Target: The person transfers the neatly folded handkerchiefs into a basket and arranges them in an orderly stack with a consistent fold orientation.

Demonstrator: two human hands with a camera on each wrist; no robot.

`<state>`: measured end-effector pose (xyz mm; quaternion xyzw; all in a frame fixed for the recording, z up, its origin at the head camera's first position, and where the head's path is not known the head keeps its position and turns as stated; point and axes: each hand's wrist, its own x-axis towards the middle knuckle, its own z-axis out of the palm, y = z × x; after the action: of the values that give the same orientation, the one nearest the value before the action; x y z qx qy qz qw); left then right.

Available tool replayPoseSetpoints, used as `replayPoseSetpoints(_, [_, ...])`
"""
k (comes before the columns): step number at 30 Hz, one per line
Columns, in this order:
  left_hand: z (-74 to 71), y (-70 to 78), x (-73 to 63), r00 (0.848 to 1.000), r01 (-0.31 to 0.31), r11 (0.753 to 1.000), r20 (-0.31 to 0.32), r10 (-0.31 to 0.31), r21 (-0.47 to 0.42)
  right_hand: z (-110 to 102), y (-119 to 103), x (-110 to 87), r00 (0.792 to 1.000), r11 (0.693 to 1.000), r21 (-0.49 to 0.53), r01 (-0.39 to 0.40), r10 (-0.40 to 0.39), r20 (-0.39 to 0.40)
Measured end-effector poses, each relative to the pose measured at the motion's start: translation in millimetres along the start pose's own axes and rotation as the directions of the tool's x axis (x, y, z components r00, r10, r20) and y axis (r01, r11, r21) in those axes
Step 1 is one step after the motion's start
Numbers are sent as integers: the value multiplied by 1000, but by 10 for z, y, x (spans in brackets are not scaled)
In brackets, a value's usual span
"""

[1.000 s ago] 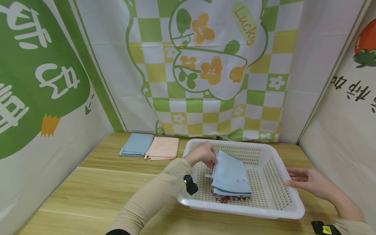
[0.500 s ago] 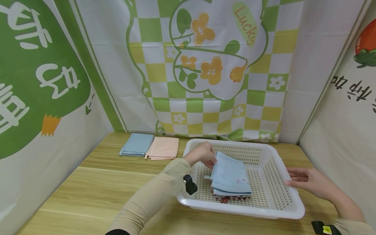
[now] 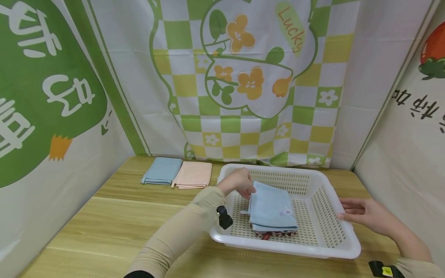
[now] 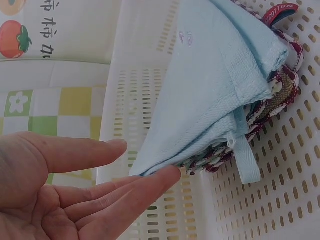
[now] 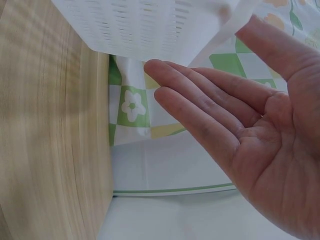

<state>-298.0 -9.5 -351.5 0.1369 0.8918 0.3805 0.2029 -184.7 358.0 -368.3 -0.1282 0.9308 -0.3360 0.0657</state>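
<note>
A folded light blue towel [image 3: 272, 204] lies in the white plastic basket [image 3: 333, 253], on top of a cloth with dark red and white edging [image 4: 287, 82]. My left hand [image 3: 240, 183] reaches over the basket's left side to the towel's back left corner. In the left wrist view, the left thumb stands apart from the towel, while straight fingertips [image 4: 170, 177] touch its corner from below. My right hand [image 3: 366, 213] is at the basket's right rim. Its fingers are straight along the outside, the thumb tip touching the rim.
A folded blue towel [image 3: 162, 170] and a folded pink towel [image 3: 192, 175] lie side by side at the back left of the wooden table [image 3: 114, 227]. Behind them hangs a green and yellow checkered curtain [image 3: 250, 133].
The towel's back left corner has come down and the towel lies flatter in the basket. My left fingers have loosened from it. The right hand stays where it was.
</note>
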Motion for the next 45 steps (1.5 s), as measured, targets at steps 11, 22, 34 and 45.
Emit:
replayPoseSetpoints(11, [-71, -62, 3, 1000, -17, 1000, 4, 17, 25, -5, 1, 6, 1000, 1000, 10, 23, -23, 3])
replayPoseSetpoints(22, [-141, -86, -35, 1000, -20, 999, -13, 19, -44, -3, 13, 7, 1000, 1000, 16, 3, -3, -9])
replayPoseSetpoints(34, [-215, -102, -53, 999, -34, 991, -4, 34, -133, -4, 18, 6, 1000, 1000, 17, 19, -19, -13])
replayPoseSetpoints(45, [-309, -97, -104, 998, -65, 987, -5, 65, -145, 7, 1, -2, 1000, 1000, -23, 20, -20, -12])
